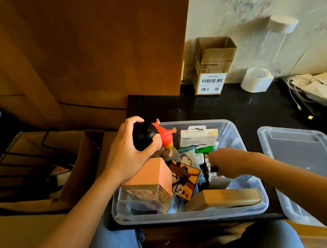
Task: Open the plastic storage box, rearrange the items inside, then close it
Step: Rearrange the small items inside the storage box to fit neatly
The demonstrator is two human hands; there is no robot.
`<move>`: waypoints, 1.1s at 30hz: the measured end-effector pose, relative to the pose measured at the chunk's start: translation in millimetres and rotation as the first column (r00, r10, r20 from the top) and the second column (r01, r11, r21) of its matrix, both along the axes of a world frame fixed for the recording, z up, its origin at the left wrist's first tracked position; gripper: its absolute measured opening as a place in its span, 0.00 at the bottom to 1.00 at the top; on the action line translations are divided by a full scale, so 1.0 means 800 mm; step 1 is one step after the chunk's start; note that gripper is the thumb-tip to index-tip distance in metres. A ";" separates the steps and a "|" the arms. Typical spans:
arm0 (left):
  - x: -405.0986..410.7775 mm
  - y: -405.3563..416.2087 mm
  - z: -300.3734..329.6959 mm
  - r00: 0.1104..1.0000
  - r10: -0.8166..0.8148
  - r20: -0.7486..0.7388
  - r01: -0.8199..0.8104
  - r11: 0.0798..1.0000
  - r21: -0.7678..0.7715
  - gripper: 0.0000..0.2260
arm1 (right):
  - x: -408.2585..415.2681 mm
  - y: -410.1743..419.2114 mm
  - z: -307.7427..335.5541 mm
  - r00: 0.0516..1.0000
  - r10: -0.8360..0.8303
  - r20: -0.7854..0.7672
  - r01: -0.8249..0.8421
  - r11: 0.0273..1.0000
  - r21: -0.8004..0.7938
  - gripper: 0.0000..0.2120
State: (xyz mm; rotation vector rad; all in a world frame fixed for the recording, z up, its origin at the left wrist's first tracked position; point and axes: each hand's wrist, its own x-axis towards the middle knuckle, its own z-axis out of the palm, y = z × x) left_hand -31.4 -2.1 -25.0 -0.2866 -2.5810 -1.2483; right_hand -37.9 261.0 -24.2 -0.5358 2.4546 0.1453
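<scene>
Plastic storage box, clear and open, sits on a black tabletop at the near edge, in front of the person's lap. Its lid lies flat on the table just to the right of the box, touching or nearly touching its side.

The left hand is curled around the black round head of a toy figure in a red shirt and yellow shorts, holding it above the far left corner of the box. The figure is tilted, its arms and legs pointing to the right.

The right hand reaches down into the middle of the box, fingers bent downward among the contents; it is blurred, and I cannot tell whether it pinches anything.

Inside the box, a pink carton stands tilted at the left, over a small clear case at the near left corner. Beside it lies an orange card with panda drawings. A white Belkin package stands upright against the far wall. A wooden block lies along the near wall at the right.

Beyond the box, 1 open cardboard box with barcode labels stands by the wall, with a white round container near it on the right. White cables and papers lie at the far right. A cardboard bin sits on the floor at the left.
</scene>
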 end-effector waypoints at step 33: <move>-0.002 -0.003 -0.004 1.000 -0.021 -0.008 0.021 1.000 0.015 0.27 | -0.018 -0.012 -0.009 0.992 -0.125 0.012 0.125 0.989 -0.073 0.17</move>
